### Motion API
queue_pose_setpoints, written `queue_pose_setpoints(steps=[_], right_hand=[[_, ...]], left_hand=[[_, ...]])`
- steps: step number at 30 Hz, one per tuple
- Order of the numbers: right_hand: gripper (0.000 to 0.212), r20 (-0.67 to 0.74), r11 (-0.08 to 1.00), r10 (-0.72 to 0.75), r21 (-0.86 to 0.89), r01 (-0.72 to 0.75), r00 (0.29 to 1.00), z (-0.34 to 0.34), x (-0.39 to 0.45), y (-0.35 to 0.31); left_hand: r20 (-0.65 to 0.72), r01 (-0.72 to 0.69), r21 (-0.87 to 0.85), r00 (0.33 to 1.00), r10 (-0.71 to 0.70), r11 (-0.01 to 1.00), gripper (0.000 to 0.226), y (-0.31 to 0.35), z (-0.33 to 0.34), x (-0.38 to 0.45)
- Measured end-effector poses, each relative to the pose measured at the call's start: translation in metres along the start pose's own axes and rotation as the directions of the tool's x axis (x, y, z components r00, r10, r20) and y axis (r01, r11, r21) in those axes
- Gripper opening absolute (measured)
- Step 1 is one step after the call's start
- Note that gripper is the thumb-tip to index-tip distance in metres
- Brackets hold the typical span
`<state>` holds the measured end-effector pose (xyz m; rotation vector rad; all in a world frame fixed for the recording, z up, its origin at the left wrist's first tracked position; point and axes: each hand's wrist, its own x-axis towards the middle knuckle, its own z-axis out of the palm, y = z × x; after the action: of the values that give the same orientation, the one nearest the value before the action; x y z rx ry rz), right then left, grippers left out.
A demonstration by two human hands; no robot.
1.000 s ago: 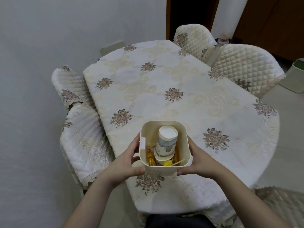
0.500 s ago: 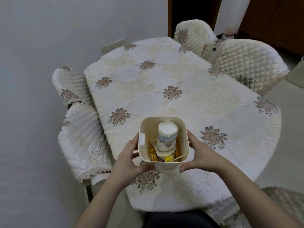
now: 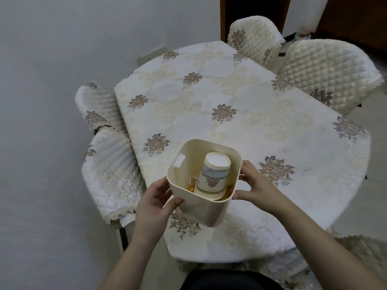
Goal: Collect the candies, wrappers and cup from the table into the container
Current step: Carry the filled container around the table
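Observation:
A cream plastic container is lifted above the near end of the table, tilted with its mouth facing away from me. Inside stands an upside-down paper cup with a floral band. Gold-wrapped candies lie around the cup's base, partly hidden by the near wall. My left hand grips the container's left wall, thumb on the front. My right hand grips its right wall, thumb near the rim.
The table wears a cream cloth with flower motifs. Quilted covered chairs stand at the left, at the back right and at the near right. A grey wall runs along the left.
The container has risen off the tablecloth and tipped away from me, both hands still on its sides. The view has shifted slightly.

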<state>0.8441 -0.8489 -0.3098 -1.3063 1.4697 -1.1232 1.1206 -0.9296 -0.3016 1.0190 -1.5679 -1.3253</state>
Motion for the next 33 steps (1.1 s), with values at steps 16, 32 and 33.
queue_pose_setpoints(steps=[16,32,33], right_hand=[[0.094,-0.196,0.983,-0.079,0.149,0.110,0.977,0.045,-0.023,-0.007],[0.077,-0.185,0.990,-0.131,0.036,0.140,0.974,0.106,-0.058,-0.048],[0.073,-0.177,0.989,-0.135,0.034,0.143,0.975,0.111,-0.061,-0.051]], left_hand=[[-0.105,-0.046,0.054,0.993,0.051,0.997,0.047,0.022,0.007,-0.017],[0.228,-0.122,0.195,0.971,0.076,0.973,0.127,0.011,-0.045,-0.050],[0.219,-0.108,0.188,0.973,0.066,0.976,0.127,0.012,-0.052,-0.053]])
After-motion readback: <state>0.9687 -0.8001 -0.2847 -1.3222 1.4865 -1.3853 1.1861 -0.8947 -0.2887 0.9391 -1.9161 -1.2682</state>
